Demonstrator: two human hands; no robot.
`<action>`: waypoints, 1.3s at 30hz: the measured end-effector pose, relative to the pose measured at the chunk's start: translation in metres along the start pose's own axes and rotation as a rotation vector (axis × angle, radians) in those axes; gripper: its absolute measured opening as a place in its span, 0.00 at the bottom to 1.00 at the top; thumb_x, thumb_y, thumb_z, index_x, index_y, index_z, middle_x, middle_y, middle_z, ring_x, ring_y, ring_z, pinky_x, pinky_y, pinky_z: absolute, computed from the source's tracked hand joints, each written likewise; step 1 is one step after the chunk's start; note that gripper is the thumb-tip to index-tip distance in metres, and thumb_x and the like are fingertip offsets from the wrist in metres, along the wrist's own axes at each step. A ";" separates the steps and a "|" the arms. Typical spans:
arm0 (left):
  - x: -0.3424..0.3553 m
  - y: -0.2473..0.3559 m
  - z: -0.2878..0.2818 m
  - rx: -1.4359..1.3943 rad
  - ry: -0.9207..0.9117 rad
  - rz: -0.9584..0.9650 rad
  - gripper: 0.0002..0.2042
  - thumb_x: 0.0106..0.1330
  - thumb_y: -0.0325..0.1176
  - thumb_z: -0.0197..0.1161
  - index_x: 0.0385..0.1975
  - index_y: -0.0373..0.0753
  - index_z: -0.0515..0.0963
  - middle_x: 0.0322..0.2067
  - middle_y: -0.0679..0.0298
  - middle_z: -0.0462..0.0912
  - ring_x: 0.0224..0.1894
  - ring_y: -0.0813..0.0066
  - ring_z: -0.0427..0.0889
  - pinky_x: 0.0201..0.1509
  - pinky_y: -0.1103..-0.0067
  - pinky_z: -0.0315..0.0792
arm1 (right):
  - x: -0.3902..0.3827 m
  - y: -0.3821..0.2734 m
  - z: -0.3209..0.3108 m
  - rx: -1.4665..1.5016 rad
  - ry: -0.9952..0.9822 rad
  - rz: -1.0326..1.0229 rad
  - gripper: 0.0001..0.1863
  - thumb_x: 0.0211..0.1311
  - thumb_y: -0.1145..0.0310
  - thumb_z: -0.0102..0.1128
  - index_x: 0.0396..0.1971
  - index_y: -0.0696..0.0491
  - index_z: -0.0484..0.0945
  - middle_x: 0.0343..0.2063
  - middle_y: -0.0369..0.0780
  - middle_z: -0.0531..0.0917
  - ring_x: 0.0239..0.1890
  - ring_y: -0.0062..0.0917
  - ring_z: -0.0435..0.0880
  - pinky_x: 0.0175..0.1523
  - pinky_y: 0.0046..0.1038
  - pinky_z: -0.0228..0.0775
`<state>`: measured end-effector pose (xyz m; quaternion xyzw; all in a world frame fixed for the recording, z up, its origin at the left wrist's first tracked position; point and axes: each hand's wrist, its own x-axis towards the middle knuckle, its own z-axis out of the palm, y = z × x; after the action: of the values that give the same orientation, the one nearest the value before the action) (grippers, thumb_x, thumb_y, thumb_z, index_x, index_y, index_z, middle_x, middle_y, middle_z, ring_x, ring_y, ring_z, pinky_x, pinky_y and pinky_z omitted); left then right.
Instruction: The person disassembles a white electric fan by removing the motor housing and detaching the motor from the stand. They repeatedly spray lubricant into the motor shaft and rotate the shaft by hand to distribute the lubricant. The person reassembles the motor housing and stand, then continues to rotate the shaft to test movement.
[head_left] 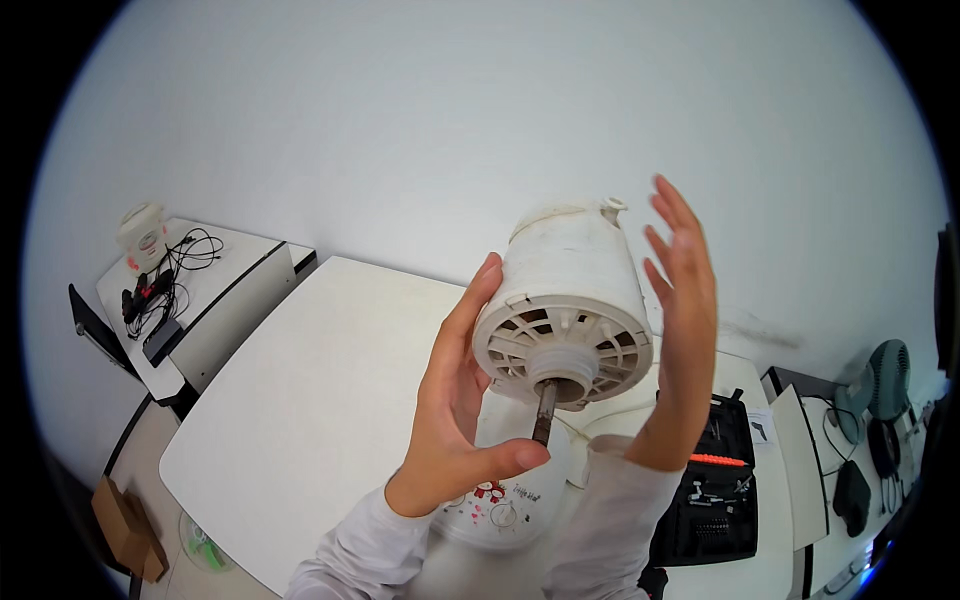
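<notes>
A white fan motor housing [575,255], scuffed and tilted, is held up above the table. Its round slotted end faces me, and a bare, brownish metal shaft [545,412] sticks out of the middle. My left hand [455,400] grips the housing from the left, fingers along its side and behind, with the thumb by the shaft's tip. To the right of the housing, my right hand [682,270] is raised with fingers apart and slightly blurred, holding nothing. Beneath the housing lies a white fan base [500,530] with small printed drawings, partly hidden by my arms.
On the white table [300,400], an open black tool case [710,540] with an orange-handled tool [718,460] lies at the right. Side desks carry cables [185,260] and a white appliance [143,238] at left, and a green fan [885,380] at right. A cardboard box [128,530] stands lower left.
</notes>
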<state>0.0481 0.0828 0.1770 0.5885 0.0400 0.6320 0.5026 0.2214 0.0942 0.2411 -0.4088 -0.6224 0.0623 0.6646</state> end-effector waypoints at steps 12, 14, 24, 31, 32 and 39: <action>0.001 -0.003 0.003 -0.031 -0.038 -0.043 0.59 0.38 0.49 0.75 0.66 0.37 0.39 0.64 0.55 0.46 0.67 0.62 0.48 0.67 0.68 0.47 | 0.009 0.021 0.020 0.466 -0.101 0.055 0.20 0.65 0.57 0.45 0.49 0.55 0.68 0.48 0.42 0.73 0.50 0.24 0.69 0.57 0.26 0.58; 0.001 -0.002 0.004 -0.022 -0.032 -0.047 0.59 0.38 0.50 0.75 0.66 0.38 0.38 0.65 0.56 0.43 0.67 0.61 0.47 0.67 0.68 0.47 | 0.009 0.020 0.020 0.470 -0.098 0.055 0.16 0.65 0.62 0.45 0.47 0.55 0.69 0.47 0.42 0.74 0.50 0.23 0.70 0.56 0.25 0.60; 0.000 -0.005 0.003 0.005 -0.035 -0.041 0.61 0.36 0.53 0.75 0.66 0.40 0.37 0.66 0.57 0.39 0.68 0.60 0.45 0.67 0.66 0.48 | 0.013 0.018 0.021 0.474 -0.090 0.014 0.11 0.63 0.71 0.42 0.42 0.56 0.69 0.45 0.42 0.76 0.46 0.21 0.71 0.54 0.24 0.61; 0.002 -0.009 0.004 -0.033 -0.008 -0.044 0.62 0.35 0.55 0.75 0.66 0.40 0.37 0.66 0.57 0.41 0.67 0.60 0.46 0.66 0.66 0.49 | 0.012 0.030 0.017 0.474 -0.171 0.130 0.19 0.64 0.59 0.42 0.50 0.53 0.66 0.53 0.42 0.68 0.54 0.26 0.65 0.58 0.29 0.55; 0.002 -0.016 0.001 -0.038 -0.006 -0.024 0.62 0.35 0.55 0.74 0.66 0.40 0.37 0.66 0.57 0.41 0.67 0.60 0.46 0.67 0.66 0.49 | 0.010 0.031 0.017 0.424 -0.177 0.136 0.22 0.63 0.55 0.42 0.53 0.52 0.64 0.56 0.42 0.65 0.57 0.28 0.61 0.60 0.30 0.52; 0.013 -0.022 -0.014 -0.027 0.022 -0.189 0.59 0.39 0.66 0.67 0.66 0.40 0.39 0.65 0.56 0.45 0.68 0.61 0.45 0.67 0.68 0.48 | 0.004 0.028 0.007 0.385 -0.346 0.182 0.42 0.56 0.36 0.43 0.63 0.49 0.52 0.64 0.41 0.51 0.67 0.34 0.43 0.67 0.35 0.35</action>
<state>0.0529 0.1095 0.1676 0.5683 0.0926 0.5886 0.5674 0.2281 0.1180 0.2262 -0.3127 -0.6642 0.3079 0.6052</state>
